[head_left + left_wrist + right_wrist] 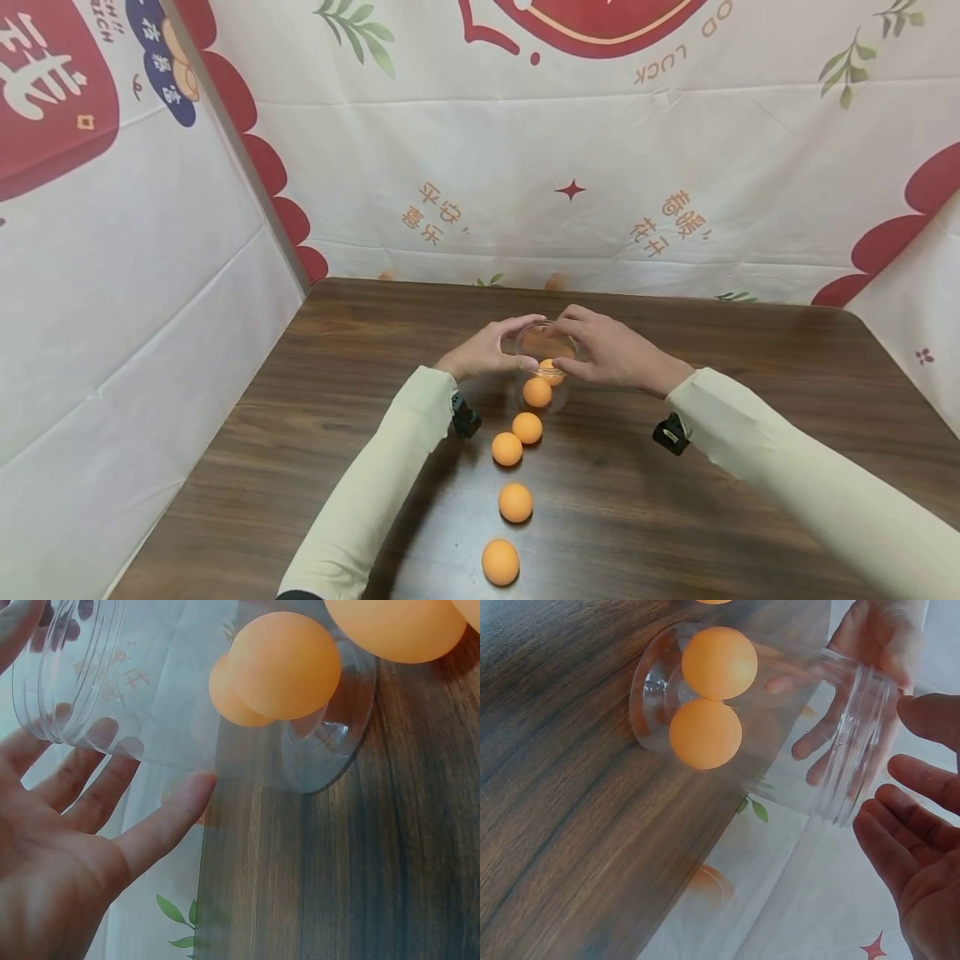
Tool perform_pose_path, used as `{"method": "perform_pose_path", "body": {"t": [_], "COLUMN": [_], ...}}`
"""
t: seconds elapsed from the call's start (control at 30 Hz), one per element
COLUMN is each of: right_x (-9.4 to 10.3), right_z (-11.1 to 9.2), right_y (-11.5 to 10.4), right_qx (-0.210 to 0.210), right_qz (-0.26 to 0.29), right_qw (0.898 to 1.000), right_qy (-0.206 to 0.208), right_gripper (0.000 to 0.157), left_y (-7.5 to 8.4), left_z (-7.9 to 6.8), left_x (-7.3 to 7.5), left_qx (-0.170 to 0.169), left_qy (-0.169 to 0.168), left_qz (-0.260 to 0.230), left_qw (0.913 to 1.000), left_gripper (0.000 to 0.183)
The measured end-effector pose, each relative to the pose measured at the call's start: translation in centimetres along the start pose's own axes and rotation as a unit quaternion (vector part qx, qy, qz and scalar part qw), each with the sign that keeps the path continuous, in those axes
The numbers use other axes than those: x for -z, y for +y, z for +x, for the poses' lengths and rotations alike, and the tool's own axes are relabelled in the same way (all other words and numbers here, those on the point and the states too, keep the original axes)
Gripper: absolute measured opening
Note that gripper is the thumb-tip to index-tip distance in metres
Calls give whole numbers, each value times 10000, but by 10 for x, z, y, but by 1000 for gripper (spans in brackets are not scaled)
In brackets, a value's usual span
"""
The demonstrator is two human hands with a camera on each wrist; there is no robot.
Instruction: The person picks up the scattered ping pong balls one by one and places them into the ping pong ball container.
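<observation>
A clear plastic jar [546, 346] with a threaded neck stands upright on the far part of the table, its mouth uncovered. Two orange balls lie inside; one orange ball [706, 734] leans against the other. From the left, my left hand [491, 346] holds the neck, thumb on the near side and fingers round the far side. My right hand [611, 346] cups the opposite side, with its thumb and fingertips at the rim. Through the clear wall, the left fingers [821, 739] show behind the jar in the right wrist view.
An uneven line of orange balls [515, 502] runs from the jar towards the near edge of the dark wooden table [330, 400]. Printed white cloth [525, 150] hangs behind the table and along its sides.
</observation>
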State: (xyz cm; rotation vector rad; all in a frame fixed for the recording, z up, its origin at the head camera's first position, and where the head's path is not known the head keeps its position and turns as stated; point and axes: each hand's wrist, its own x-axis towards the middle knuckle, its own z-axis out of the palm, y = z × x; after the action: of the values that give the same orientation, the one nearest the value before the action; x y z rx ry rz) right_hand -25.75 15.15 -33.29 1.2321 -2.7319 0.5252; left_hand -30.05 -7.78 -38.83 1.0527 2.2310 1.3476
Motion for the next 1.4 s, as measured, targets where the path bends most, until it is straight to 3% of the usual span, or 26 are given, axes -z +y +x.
{"method": "perform_pose_path", "body": {"t": [0.27, 0.57, 0.9, 1.17, 1.27, 1.4], "right_x": [6, 5, -9, -27, -35, -47], "right_z": [-8, -24, -37, -44, -47, -50], "right_y": [-4, -11, -33, -53, -60, -67], "right_qx": [-90, 203, 659, 883, 924, 1070], "right_qz": [-115, -134, -23, -6, -44, -8], "right_qw": [9999, 9995, 9977, 9959, 9953, 9935], "right_qy": [6, 221, 121, -184, -289, -398], "right_gripper": [30, 34, 33, 35, 36, 35], "left_y": [-2, -2, -2, -1, -1, -3], "left_z": [1, 2, 0, 1, 1, 1], "left_x": [0, 0, -1, -2, -2, -2], "left_qx": [-17, -37, -86, -118, -155, -151], "left_qy": [59, 77, 119, 157, 163, 170], "left_qz": [-18, 0, 234, 253, 287, 275], "left_qw": [10000, 10000, 9996, 9995, 9993, 9994], "left_gripper": [113, 115, 105, 74, 74, 89]}}
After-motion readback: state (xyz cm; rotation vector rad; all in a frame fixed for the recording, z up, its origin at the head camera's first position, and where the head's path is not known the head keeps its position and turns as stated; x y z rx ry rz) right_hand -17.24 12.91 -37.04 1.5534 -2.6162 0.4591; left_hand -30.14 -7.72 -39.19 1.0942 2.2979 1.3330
